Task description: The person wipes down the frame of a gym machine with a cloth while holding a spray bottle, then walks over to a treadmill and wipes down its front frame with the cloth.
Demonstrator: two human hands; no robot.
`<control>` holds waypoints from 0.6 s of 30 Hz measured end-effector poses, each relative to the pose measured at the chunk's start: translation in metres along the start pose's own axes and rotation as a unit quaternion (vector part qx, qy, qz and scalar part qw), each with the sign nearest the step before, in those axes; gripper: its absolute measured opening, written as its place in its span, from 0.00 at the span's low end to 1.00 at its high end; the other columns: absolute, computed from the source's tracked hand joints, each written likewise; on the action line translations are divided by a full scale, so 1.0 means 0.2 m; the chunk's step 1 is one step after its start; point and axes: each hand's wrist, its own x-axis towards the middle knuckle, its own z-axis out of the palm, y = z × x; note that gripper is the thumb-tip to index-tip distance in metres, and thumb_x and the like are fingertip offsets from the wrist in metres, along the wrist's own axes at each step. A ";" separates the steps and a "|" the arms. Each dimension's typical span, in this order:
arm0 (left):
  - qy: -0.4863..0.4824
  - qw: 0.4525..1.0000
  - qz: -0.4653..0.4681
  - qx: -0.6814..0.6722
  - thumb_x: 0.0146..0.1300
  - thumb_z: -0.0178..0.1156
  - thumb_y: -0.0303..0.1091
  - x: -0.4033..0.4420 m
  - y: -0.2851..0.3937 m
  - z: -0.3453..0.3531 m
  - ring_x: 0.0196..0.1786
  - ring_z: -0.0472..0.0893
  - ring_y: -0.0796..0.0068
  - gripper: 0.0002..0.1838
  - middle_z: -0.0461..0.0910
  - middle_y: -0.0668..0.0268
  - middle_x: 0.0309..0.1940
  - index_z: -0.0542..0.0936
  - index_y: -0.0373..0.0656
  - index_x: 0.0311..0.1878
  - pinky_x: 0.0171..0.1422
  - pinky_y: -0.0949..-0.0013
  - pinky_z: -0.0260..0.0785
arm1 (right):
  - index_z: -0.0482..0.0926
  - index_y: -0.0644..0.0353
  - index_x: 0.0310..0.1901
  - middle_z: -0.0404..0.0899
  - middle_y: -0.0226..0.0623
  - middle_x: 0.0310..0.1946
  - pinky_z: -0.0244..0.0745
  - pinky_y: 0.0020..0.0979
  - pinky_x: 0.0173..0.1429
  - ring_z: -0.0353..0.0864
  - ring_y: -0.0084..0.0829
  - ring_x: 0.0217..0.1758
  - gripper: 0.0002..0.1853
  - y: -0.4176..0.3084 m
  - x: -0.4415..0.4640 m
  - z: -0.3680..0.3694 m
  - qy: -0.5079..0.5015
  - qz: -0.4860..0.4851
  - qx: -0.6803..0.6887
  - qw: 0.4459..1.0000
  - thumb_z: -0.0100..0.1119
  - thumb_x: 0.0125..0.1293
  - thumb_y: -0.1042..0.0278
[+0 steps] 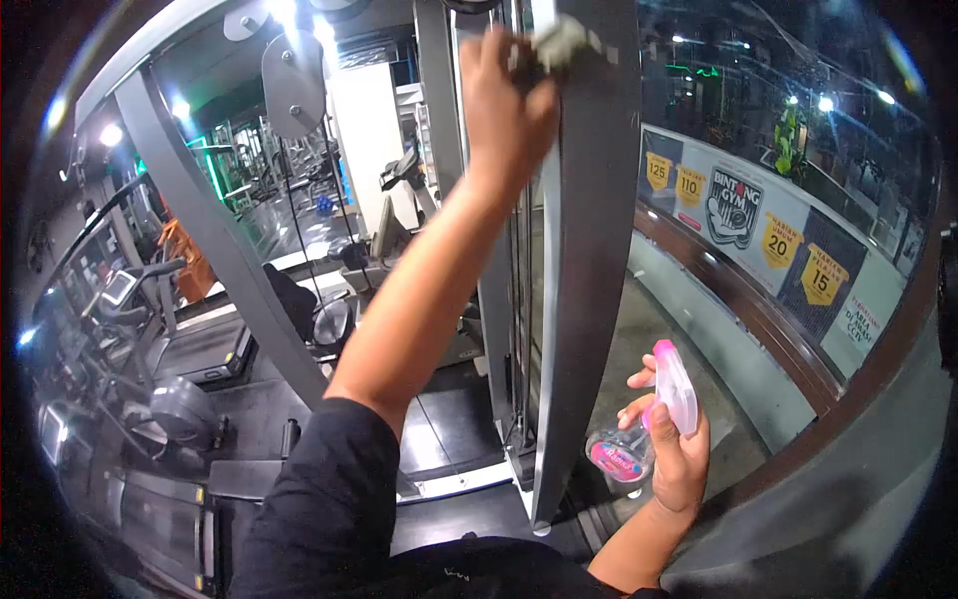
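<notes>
My left hand (504, 105) is raised high, its fingers closed around a crumpled greyish cloth (569, 45). The cloth lies against the upper part of a dark grey upright post (599, 220) of a gym machine, and its edges are smeared by motion. Lower down on the right, my right hand (682, 464) grips a clear spray bottle (621, 459) with a pink and white spray head (677, 389). The bottle has a pink and blue label and is held tilted, apart from the post.
Cables and guide rods (519, 299) run beside the post. To the right, a glass window (778, 90) carries a gym banner (733, 205) above a brown ledge (748, 299). Treadmills (205, 344) and an angled grey frame beam (215, 220) stand on the left.
</notes>
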 end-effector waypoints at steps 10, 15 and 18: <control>0.005 0.951 -0.202 -0.233 0.57 0.57 0.13 -1.03 0.09 -0.08 0.70 0.71 0.56 0.25 0.65 0.53 0.65 0.72 0.39 0.59 0.75 0.58 0.63 | 0.69 0.73 0.70 0.79 0.44 0.54 0.73 0.29 0.53 0.80 0.26 0.40 0.30 0.00 0.01 0.00 0.005 -0.013 0.003 1.000 0.59 0.77 0.58; 0.003 0.990 -0.065 -0.128 0.70 0.62 0.24 -0.40 -0.09 0.05 0.60 0.80 0.68 0.18 0.78 0.58 0.55 0.71 0.40 0.60 0.67 0.67 0.73 | 0.68 0.74 0.70 0.79 0.45 0.55 0.73 0.30 0.53 0.80 0.26 0.40 0.31 0.03 0.02 0.00 0.001 0.002 0.008 1.000 0.60 0.77 0.56; -0.041 0.985 -0.089 -0.144 0.71 0.61 0.24 -0.23 -0.04 0.03 0.54 0.81 0.72 0.16 0.78 0.60 0.52 0.70 0.39 0.59 0.61 0.69 0.74 | 0.69 0.74 0.70 0.79 0.45 0.55 0.73 0.30 0.54 0.80 0.26 0.39 0.32 0.04 0.02 0.01 0.008 -0.004 0.005 1.000 0.60 0.77 0.56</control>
